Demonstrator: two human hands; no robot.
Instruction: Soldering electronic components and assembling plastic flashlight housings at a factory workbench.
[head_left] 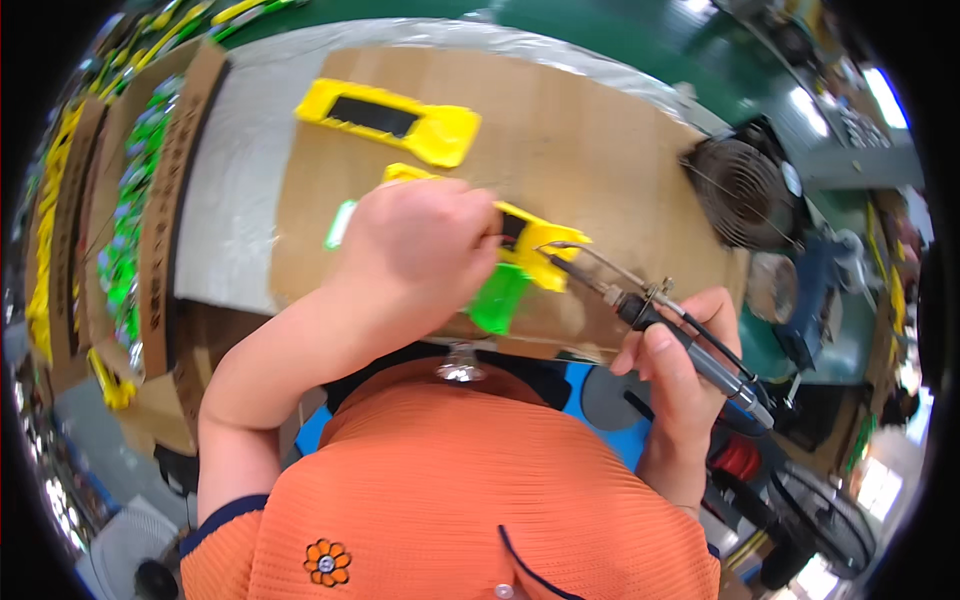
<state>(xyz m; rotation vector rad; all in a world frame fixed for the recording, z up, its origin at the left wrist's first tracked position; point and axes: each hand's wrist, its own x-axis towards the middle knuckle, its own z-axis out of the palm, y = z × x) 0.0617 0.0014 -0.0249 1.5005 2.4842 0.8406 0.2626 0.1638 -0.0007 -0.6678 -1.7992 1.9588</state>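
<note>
My right hand (682,372) is closed around the grey and black handle of a soldering iron (700,358), with a thin feed tube fixed alongside it. The iron's tip points left, over the end of a yellow plastic casing (545,268) with a dark inset. My left hand (420,240) is bent over that casing, fingers curled in and slightly blurred; what they pinch is hidden beneath the hand. Just below lies a bright green plastic piece (498,300). Farther back rests another yellow casing (448,132) with a black rectangular panel.
Brown cardboard (580,120) covers the worktop. To the left stand cardboard boxes (170,225) of green and yellow parts. A small green-and-white piece (340,224) lies beside my left wrist. A round-grilled black fan (745,185) and a blue device (808,305) are at the right.
</note>
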